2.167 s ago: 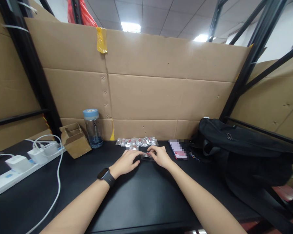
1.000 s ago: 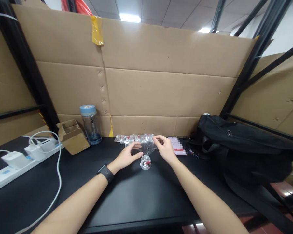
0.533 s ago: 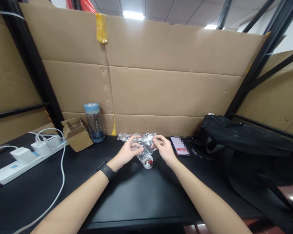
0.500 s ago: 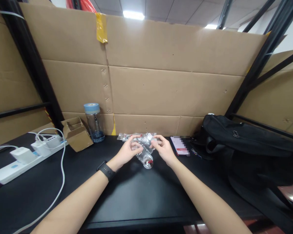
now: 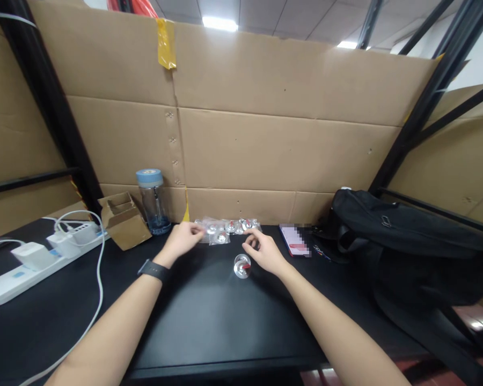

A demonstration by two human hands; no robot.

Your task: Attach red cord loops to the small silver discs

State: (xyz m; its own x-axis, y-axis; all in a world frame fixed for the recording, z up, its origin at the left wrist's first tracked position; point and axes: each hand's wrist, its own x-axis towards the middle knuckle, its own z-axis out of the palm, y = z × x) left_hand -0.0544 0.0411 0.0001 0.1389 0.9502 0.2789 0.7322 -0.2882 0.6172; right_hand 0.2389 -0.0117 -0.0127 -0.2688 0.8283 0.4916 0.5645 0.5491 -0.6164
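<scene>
**Ana:** Head view first: where are the two hands?

**Ben:** Both are out over the black table (image 5: 225,321), toward its far edge. The left hand (image 5: 184,239) sits at the left end of a row of clear packets (image 5: 227,229), its fingers curled together and touching the plastic there. I cannot tell whether it actually pinches a packet or only rests against it.

**Ana:** And the right?

**Ben:** The right hand (image 5: 263,252) hangs just right of a loose metal disc (image 5: 241,266) with a red mark. Thumb and fingers are slightly apart and clamped on nothing; the fingertips are close beside the disc, not around it.

**Ana:** So the disc lies free?

**Ben:** Yes, alone on the bare table, nearer than the packets and between the two hands. I would judge it sits there so it stays separate from the bagged ones lined up along the cardboard wall (image 5: 265,150).

**Ana:** What else is about?

**Ben:** Left of the packets stands a water bottle (image 5: 152,202) with a blue lid, then a small cardboard box (image 5: 124,228) lying open, then a white power strip (image 5: 28,265) with chargers and a cable. Right of the packets lies a phone (image 5: 293,242), and beyond it a black backpack (image 5: 402,246). The left wrist carries a dark watch (image 5: 153,269).
</scene>
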